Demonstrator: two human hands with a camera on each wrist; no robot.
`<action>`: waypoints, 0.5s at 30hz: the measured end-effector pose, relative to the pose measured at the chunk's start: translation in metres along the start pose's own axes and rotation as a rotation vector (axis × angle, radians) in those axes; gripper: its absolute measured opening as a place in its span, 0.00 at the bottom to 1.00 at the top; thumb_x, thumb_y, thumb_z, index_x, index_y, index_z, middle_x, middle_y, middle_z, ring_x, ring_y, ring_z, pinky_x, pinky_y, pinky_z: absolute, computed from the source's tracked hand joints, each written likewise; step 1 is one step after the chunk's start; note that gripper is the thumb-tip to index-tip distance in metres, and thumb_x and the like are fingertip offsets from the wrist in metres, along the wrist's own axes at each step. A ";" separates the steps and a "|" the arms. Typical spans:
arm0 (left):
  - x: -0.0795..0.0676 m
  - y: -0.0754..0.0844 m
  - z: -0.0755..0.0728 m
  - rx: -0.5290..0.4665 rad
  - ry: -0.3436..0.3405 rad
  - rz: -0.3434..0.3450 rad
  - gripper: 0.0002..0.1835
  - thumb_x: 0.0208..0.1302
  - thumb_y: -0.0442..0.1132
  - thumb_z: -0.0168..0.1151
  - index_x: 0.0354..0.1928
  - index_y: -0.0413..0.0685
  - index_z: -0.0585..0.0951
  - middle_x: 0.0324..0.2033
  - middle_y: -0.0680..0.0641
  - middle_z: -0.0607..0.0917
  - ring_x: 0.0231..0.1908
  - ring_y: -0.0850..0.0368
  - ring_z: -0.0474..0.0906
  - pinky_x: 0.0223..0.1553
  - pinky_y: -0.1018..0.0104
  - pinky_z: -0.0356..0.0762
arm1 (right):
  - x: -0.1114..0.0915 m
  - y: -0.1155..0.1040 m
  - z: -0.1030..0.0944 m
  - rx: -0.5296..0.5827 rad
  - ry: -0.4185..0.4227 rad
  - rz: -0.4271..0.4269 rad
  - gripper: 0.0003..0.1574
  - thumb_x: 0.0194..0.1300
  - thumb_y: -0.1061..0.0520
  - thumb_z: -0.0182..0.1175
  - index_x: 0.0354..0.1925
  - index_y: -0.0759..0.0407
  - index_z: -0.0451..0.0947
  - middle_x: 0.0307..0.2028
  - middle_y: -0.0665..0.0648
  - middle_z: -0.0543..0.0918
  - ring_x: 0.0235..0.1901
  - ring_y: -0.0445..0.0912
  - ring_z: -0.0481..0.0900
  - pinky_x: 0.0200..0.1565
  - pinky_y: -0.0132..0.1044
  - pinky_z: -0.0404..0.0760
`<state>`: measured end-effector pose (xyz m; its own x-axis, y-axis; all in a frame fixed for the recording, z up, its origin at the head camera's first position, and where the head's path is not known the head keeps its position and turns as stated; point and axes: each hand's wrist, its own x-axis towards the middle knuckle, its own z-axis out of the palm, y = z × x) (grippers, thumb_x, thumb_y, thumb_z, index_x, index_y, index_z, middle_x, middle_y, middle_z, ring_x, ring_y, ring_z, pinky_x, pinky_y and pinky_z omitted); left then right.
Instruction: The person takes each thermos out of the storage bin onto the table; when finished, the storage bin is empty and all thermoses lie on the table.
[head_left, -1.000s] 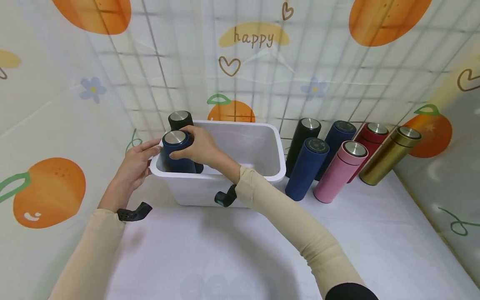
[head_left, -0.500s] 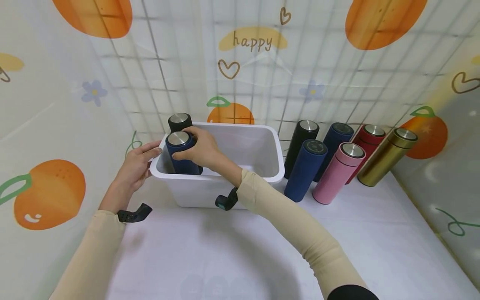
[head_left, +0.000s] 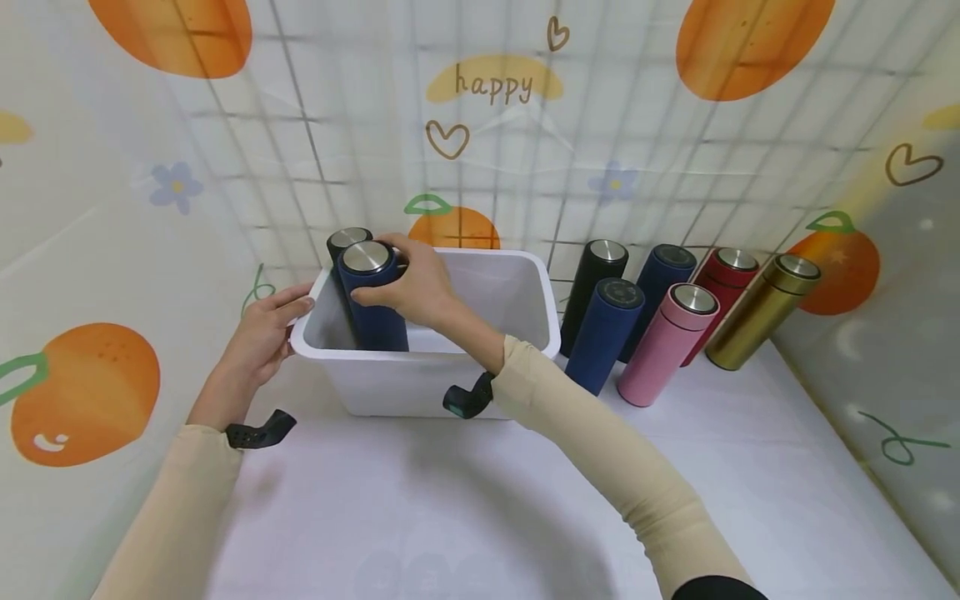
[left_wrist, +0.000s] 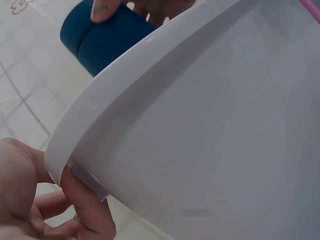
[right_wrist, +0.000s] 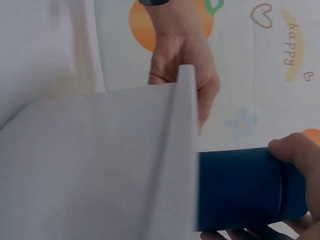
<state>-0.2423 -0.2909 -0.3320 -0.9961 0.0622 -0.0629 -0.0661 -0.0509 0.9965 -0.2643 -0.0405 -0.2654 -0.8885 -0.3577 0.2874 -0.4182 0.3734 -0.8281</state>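
Observation:
My right hand (head_left: pixel 422 282) grips a dark blue thermos bottle (head_left: pixel 377 323) with a silver lid, thumb and fingers round its upper end. The bottle leans a little, and its lower part is hidden behind the front wall of a white plastic bin (head_left: pixel 420 383). At the bin's left end my left hand (head_left: pixel 258 332) holds the rim; the left wrist view shows fingers (left_wrist: pixel 90 210) curled under the edge. Behind the blue bottle a black thermos bottle (head_left: pixel 348 237) stands inside the bin, mostly covered.
Right of the bin stand more thermos bottles: a black one (head_left: pixel 596 287), two blue ones (head_left: pixel 606 333), a pink one (head_left: pixel 663 350), a red one (head_left: pixel 723 279) and a gold one (head_left: pixel 761 315). A printed curtain over a wire grid (head_left: pixel 517 175) closes off the back.
The right hand has lifted the blue thermos bottle a little and shifted it slightly right relative to the bin. The left hand keeps its hold on the rim.

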 end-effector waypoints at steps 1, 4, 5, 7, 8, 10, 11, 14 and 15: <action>0.000 0.000 0.000 -0.005 -0.002 -0.001 0.33 0.75 0.42 0.58 0.76 0.40 0.61 0.55 0.45 0.72 0.44 0.59 0.81 0.38 0.64 0.85 | -0.002 -0.001 -0.003 0.002 0.007 -0.013 0.46 0.47 0.50 0.81 0.64 0.52 0.74 0.46 0.50 0.81 0.44 0.43 0.78 0.38 0.31 0.80; -0.001 -0.001 0.000 -0.015 -0.003 -0.006 0.33 0.74 0.42 0.58 0.75 0.40 0.61 0.55 0.45 0.73 0.45 0.58 0.81 0.38 0.64 0.84 | -0.007 -0.007 -0.012 0.019 0.017 -0.051 0.45 0.47 0.51 0.81 0.63 0.51 0.75 0.47 0.50 0.81 0.44 0.43 0.79 0.39 0.31 0.81; -0.001 -0.001 0.000 -0.017 -0.003 -0.007 0.33 0.74 0.42 0.58 0.75 0.40 0.61 0.54 0.45 0.73 0.44 0.58 0.82 0.38 0.64 0.84 | -0.010 -0.010 -0.015 0.028 0.020 -0.065 0.44 0.47 0.52 0.81 0.62 0.50 0.75 0.47 0.50 0.81 0.45 0.43 0.80 0.39 0.31 0.81; -0.001 -0.001 0.000 -0.025 -0.006 -0.011 0.33 0.74 0.41 0.58 0.76 0.40 0.61 0.54 0.46 0.74 0.45 0.58 0.82 0.38 0.64 0.84 | -0.014 -0.015 -0.021 0.047 0.023 -0.085 0.44 0.47 0.52 0.81 0.62 0.50 0.75 0.48 0.49 0.81 0.46 0.43 0.81 0.41 0.31 0.81; -0.001 -0.001 0.000 -0.023 -0.005 -0.009 0.33 0.74 0.41 0.58 0.75 0.39 0.61 0.54 0.45 0.74 0.44 0.58 0.82 0.38 0.64 0.84 | -0.016 -0.018 -0.024 0.057 0.022 -0.095 0.44 0.48 0.52 0.81 0.63 0.49 0.75 0.48 0.48 0.81 0.46 0.43 0.81 0.42 0.31 0.82; -0.001 0.000 0.000 -0.022 -0.004 -0.005 0.33 0.75 0.41 0.58 0.75 0.39 0.61 0.55 0.45 0.73 0.44 0.58 0.82 0.38 0.64 0.85 | -0.020 -0.023 -0.029 0.070 0.032 -0.120 0.44 0.48 0.52 0.81 0.63 0.50 0.75 0.49 0.48 0.81 0.47 0.43 0.81 0.43 0.31 0.81; -0.001 0.000 0.000 -0.023 -0.005 -0.003 0.33 0.74 0.41 0.58 0.75 0.39 0.61 0.55 0.45 0.73 0.44 0.58 0.82 0.38 0.64 0.85 | -0.022 -0.026 -0.031 0.078 0.040 -0.132 0.44 0.48 0.53 0.80 0.63 0.51 0.75 0.49 0.48 0.81 0.47 0.43 0.81 0.44 0.31 0.81; -0.001 0.001 -0.001 -0.025 -0.009 -0.002 0.33 0.74 0.41 0.58 0.75 0.38 0.61 0.55 0.45 0.73 0.44 0.58 0.82 0.38 0.64 0.85 | -0.024 -0.032 -0.036 0.085 0.067 -0.172 0.43 0.48 0.53 0.80 0.62 0.52 0.76 0.48 0.48 0.81 0.46 0.43 0.81 0.46 0.31 0.80; -0.001 0.002 -0.002 -0.023 -0.009 -0.005 0.33 0.74 0.41 0.58 0.75 0.38 0.60 0.55 0.46 0.73 0.44 0.58 0.82 0.39 0.64 0.84 | -0.025 -0.034 -0.037 0.088 0.075 -0.180 0.43 0.48 0.53 0.80 0.62 0.53 0.76 0.48 0.47 0.81 0.46 0.43 0.81 0.47 0.31 0.80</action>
<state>-0.2419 -0.2926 -0.3305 -0.9951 0.0717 -0.0677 -0.0729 -0.0732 0.9946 -0.2348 -0.0129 -0.2267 -0.8141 -0.3457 0.4666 -0.5561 0.2325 -0.7980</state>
